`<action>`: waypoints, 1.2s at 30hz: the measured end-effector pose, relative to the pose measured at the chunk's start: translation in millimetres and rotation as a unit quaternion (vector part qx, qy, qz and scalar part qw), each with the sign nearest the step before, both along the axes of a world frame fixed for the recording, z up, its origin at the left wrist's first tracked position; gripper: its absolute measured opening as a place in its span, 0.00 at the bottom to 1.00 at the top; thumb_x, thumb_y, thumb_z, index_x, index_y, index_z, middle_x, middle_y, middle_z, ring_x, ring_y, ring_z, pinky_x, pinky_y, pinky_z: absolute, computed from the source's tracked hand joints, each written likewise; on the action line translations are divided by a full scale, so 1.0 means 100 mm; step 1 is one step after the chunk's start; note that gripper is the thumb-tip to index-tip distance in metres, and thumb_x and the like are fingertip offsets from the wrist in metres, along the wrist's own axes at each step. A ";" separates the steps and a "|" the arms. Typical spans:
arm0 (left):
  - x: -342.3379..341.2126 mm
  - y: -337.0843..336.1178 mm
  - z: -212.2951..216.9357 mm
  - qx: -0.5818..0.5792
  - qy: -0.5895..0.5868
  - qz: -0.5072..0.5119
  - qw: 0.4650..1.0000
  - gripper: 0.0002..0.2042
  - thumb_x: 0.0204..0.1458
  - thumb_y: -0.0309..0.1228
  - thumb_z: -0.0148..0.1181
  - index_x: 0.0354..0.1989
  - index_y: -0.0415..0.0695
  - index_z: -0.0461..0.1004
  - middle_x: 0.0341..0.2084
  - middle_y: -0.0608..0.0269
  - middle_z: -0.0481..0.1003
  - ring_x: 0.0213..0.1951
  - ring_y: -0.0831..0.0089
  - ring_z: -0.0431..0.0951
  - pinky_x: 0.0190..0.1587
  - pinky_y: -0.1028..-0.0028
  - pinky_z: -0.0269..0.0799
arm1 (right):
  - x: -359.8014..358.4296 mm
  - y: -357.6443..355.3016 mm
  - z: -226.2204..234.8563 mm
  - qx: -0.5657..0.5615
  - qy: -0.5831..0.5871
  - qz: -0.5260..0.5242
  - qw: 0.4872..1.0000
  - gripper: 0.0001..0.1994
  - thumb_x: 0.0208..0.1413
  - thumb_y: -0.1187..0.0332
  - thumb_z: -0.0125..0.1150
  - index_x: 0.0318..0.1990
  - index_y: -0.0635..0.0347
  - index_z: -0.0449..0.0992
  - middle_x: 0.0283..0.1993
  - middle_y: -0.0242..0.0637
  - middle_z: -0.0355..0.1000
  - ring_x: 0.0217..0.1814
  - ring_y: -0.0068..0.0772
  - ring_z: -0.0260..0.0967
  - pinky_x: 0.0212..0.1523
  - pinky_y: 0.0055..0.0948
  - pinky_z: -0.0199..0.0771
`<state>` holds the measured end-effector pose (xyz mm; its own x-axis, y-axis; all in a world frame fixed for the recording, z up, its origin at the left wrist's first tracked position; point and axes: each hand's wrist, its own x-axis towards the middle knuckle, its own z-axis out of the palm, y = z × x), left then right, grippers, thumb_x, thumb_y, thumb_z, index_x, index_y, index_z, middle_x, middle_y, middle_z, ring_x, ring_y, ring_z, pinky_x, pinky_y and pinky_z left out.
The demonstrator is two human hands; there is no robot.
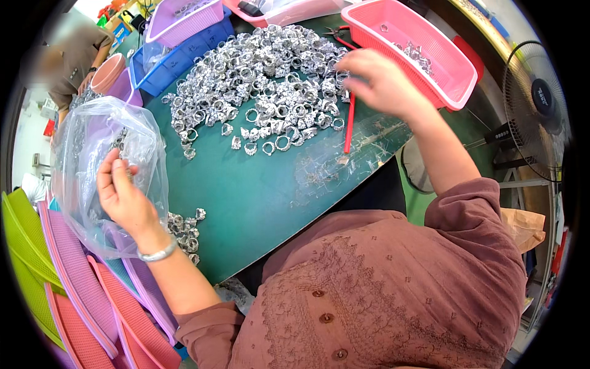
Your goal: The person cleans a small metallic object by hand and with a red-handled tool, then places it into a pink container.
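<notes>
My left hand (127, 200) is over the mouth of a clear plastic bag (74, 178) at the left. Its thumb and fingers are pinched together on what looks like a small silver-coloured ring (128, 167), partly hidden by the fingertips. A large heap of silver-coloured rings (252, 80) covers the far part of the green table. My right hand (384, 83), a little blurred, hovers at the heap's right edge, thumb and fingers apart with nothing seen between them. Beneath it lies a pair of red-handled pliers (350, 126), partly covered by the hand.
A pink basket (452, 92) with some rings stands at the far right. Blue (178, 69) and purple (178, 27) baskets stand far left. A small ring cluster (184, 237) lies near the left edge. Coloured baskets (80, 277) are stacked lower left. A fan (541, 101) stands right; another person (77, 52) is far left.
</notes>
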<state>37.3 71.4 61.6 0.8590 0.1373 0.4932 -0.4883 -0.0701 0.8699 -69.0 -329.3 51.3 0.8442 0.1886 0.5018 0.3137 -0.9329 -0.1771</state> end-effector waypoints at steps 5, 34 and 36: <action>0.33 0.48 -0.04 0.290 -0.043 0.185 0.938 0.11 0.49 0.26 0.52 0.42 0.39 0.71 0.39 0.59 0.70 0.42 0.70 0.69 0.47 0.73 0.63 | 0.17 0.51 -0.21 0.041 0.092 0.081 0.992 0.13 0.43 0.65 0.60 0.37 0.60 0.73 0.34 0.39 0.68 0.42 0.42 0.66 0.43 0.37 0.66; -0.49 -0.84 -0.51 -0.094 0.197 -0.278 0.935 0.04 0.50 0.23 0.55 0.34 0.40 0.73 0.28 0.69 0.72 0.27 0.83 0.69 0.30 0.82 0.64 | 0.65 1.38 -0.35 0.593 0.346 0.287 0.669 0.16 0.48 0.73 0.61 0.45 0.68 0.70 0.38 0.36 0.72 0.38 0.22 0.69 0.41 0.22 0.69; -0.49 -0.83 -0.55 -0.087 0.196 -0.275 0.937 0.04 0.50 0.23 0.55 0.34 0.40 0.73 0.29 0.69 0.72 0.27 0.82 0.69 0.30 0.82 0.64 | 0.63 1.39 -0.38 0.604 0.349 0.284 0.658 0.16 0.47 0.73 0.61 0.45 0.68 0.70 0.39 0.37 0.72 0.40 0.22 0.69 0.43 0.22 0.69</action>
<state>-11.5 -12.0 6.5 0.9338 -0.3307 0.1366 -0.0494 0.2590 0.9646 -5.9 -190.5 13.0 0.9138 0.3932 0.1022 -0.0005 0.2526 -0.9676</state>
